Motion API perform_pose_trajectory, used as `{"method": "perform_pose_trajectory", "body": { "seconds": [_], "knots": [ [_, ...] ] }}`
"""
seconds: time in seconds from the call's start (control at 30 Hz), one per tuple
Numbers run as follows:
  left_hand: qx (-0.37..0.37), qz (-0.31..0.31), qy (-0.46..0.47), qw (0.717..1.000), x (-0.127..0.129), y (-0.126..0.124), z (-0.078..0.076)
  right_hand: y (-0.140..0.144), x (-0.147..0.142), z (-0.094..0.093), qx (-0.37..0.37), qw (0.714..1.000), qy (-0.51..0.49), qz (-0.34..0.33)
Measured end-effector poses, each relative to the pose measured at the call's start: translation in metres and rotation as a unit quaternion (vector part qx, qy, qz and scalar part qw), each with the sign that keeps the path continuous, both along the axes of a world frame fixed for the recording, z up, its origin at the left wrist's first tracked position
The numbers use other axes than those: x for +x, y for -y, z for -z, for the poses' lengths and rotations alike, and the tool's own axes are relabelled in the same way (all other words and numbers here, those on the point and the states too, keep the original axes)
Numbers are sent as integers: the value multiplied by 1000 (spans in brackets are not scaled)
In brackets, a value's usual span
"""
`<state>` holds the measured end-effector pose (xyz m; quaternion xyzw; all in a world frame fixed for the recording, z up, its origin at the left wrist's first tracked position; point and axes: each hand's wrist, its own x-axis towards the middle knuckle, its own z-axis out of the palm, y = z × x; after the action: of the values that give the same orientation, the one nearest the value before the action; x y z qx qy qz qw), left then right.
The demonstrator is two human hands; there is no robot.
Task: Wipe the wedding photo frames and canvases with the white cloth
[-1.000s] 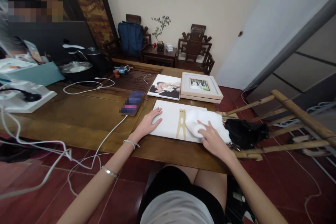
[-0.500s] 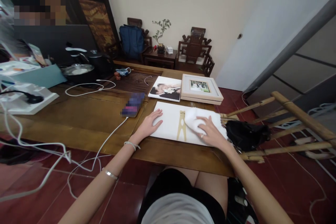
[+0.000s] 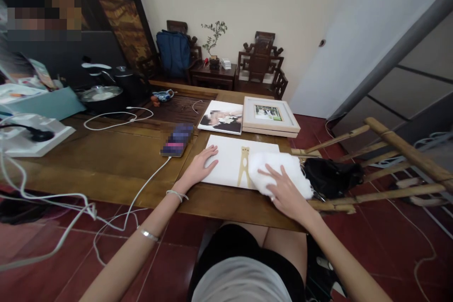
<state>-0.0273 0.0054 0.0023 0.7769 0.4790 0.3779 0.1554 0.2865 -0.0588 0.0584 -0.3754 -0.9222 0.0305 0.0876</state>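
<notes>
A flat white board (image 3: 224,163), printed with a slim gold cat-like figure (image 3: 244,166), lies on the wooden table in front of me. My left hand (image 3: 201,166) rests on its left edge, fingers stretched out and holding nothing. Over the right part of the board a fluffy white cloth (image 3: 297,170) is spread, hiding what is under it. On top of this cloth lies my right hand (image 3: 286,194), its fingers spread apart and pressing down on it.
Behind the board lie a photo panel (image 3: 221,122) and a pale picture frame (image 3: 271,127). A charging phone (image 3: 177,140) is to the left, with cables and a power strip (image 3: 38,137) beyond. A bamboo chair (image 3: 399,151) with a black bag (image 3: 332,177) stands right. A person sits far left.
The cloth was bunched under my right hand and now lies spread wider over the board's right part. My right hand has opened out and moved slightly toward me. The left hand stays in place.
</notes>
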Motion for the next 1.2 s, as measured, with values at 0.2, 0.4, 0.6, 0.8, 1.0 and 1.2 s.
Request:
{"method": "perform_pose_trajectory", "body": {
  "seconds": [0.2,0.4,0.6,0.8,1.0,1.2],
  "knots": [
    [1,1,-7,1000,0,1,-1,31,10,-5,-14,1000,0,9],
    [0,3,-10,1000,0,-1,1,-65,-17,-17,-26,986,9,163],
    [-5,7,-5,1000,0,0,0,-129,-92,-32,-57,989,7,136],
    [-5,-5,-17,1000,0,0,0,-137,-161,-32,-86,991,8,107],
    [-2,5,-13,1000,0,0,0,-134,-123,-34,-86,986,7,143],
    [-6,6,-7,1000,0,1,-2,-106,-23,-24,-46,980,-3,192]
  ]
}}
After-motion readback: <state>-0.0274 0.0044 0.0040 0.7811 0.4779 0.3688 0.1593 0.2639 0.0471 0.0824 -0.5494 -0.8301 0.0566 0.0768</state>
